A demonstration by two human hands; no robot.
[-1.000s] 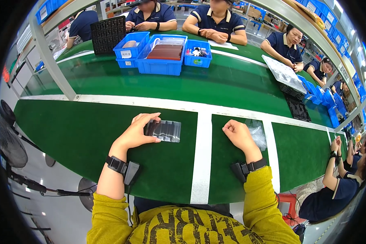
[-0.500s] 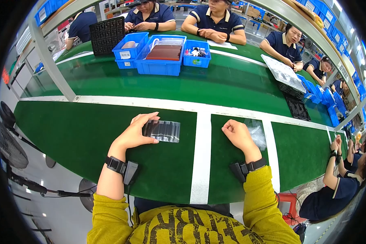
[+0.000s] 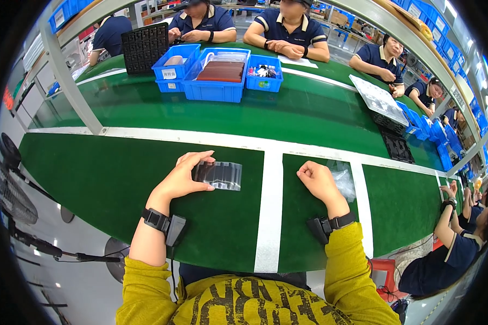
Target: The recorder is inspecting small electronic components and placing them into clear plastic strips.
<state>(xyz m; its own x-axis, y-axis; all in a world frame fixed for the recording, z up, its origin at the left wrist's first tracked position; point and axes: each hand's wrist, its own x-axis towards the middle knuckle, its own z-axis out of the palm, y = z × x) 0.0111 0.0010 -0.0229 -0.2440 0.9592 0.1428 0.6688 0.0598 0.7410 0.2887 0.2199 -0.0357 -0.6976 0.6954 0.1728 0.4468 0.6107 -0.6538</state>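
My left hand (image 3: 183,177) is curved round the left end of a flat, clear plastic sleeve (image 3: 222,176) with dark panels in it, lying on the green mat. The thumb is at its near edge and the fingers at its far edge. Across the white strip, my right hand (image 3: 316,179) rests with its fingers curled in and the thumb against the index finger; nothing shows between them. Crumpled clear plastic bags (image 3: 343,184) lie beside that hand, partly behind it.
Beyond a white divider (image 3: 184,136), blue bins (image 3: 214,91) hold brown pieces and small parts. A black tray (image 3: 145,49) stands upright beside them. More trays (image 3: 398,145) lie at the far right. Co-workers sit across the bench and at my right. A fan (image 3: 13,187) stands left.
Both hands and the plastic sleeve keep their places. The whole view has shifted very slightly. A co-worker at the right has moved their hands a little.
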